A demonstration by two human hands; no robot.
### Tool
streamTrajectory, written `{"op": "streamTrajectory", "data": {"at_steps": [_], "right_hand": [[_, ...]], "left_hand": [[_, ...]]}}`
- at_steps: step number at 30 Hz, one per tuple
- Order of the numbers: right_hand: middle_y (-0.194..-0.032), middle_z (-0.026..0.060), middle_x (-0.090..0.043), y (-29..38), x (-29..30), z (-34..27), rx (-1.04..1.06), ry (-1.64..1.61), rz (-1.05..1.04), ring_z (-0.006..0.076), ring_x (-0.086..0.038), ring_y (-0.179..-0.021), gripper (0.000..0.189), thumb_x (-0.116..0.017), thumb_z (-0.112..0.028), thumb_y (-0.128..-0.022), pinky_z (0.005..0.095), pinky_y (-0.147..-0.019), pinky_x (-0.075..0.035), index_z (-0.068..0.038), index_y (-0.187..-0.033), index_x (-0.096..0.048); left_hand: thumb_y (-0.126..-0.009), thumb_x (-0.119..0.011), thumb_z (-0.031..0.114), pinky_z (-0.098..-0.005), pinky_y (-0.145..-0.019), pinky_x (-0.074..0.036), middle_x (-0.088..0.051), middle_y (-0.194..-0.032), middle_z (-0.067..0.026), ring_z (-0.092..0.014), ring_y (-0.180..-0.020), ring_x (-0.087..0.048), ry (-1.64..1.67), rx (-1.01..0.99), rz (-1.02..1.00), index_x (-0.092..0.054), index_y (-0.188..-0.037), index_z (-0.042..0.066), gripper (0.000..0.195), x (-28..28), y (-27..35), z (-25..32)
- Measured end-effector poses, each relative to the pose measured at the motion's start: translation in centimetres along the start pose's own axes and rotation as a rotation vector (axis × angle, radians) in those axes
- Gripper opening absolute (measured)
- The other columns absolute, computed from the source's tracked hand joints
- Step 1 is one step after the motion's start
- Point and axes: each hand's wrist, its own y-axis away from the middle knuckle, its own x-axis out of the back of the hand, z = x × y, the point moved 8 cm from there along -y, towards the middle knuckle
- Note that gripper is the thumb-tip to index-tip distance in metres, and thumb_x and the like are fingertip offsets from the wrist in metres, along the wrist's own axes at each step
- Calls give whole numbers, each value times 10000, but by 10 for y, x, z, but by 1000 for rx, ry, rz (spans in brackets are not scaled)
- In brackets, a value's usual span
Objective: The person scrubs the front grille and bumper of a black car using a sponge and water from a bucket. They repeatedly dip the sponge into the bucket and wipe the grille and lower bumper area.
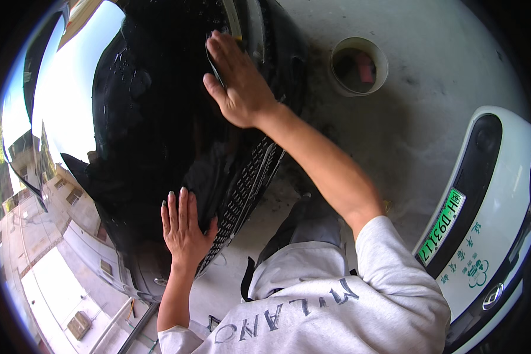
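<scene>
The wet, glossy black hood (159,97) of a car fills the left and middle of the head view and mirrors buildings and sky. My right hand (239,82) lies palm down over its upper part, close to a headlight (257,31). Under the fingers is a thin flat pad (215,68); only its edge shows, so its kind is unclear. Lower down, my left hand (185,225) rests flat on the hood near the mesh grille (243,190), fingers spread and holding nothing.
On the concrete floor (425,48) beyond the car stands a round bucket (336,82) with dark contents and a pink piece (365,68) inside. A white vehicle (491,212) with a green licence plate (442,226) stands on the right.
</scene>
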Motion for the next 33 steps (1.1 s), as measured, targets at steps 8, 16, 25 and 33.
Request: {"op": "streamTrajectory", "data": {"at_steps": [8,16,25,33], "right_hand": [[-1777,172,-168,7,-3,-13,116,-26,-108,389,-175,-1635,758,-353,-485,-1133,503,-1328,-192,-38,-1705,-137],[-1771,183,-181,39,-6,-21,75,-101,-124,393,-167,-1638,724,-442,-398,-1119,515,-1325,-177,-61,-1706,-185],[-1776,161,-187,-91,-3,21,211,3,-142,369,-183,-1638,745,-472,-383,-1106,525,-1316,-198,-75,-1714,-170],[-1765,200,-180,-96,-6,23,298,68,-213,362,-198,-1634,754,-452,-398,-1106,488,-1327,-204,-39,-1701,-160]], "left_hand": [[-900,-741,389,-543,-1276,-290,-504,-1616,-144,-378,-1532,-414,4,7,9,-583,-1476,-10,719,0,6,-2],[-897,-769,330,-554,-1283,-261,-448,-1650,-182,-408,-1557,-366,62,84,-58,-531,-1506,-44,753,-1,5,4],[-978,-654,454,-415,-1345,-130,-316,-1744,-82,-241,-1628,-238,-119,-256,-212,-421,-1629,67,793,0,-103,56],[-1049,-467,585,-395,-1358,-12,-174,-1794,-17,-190,-1659,-106,-473,-423,-383,-279,-1695,94,833,-1,-110,59]]}}
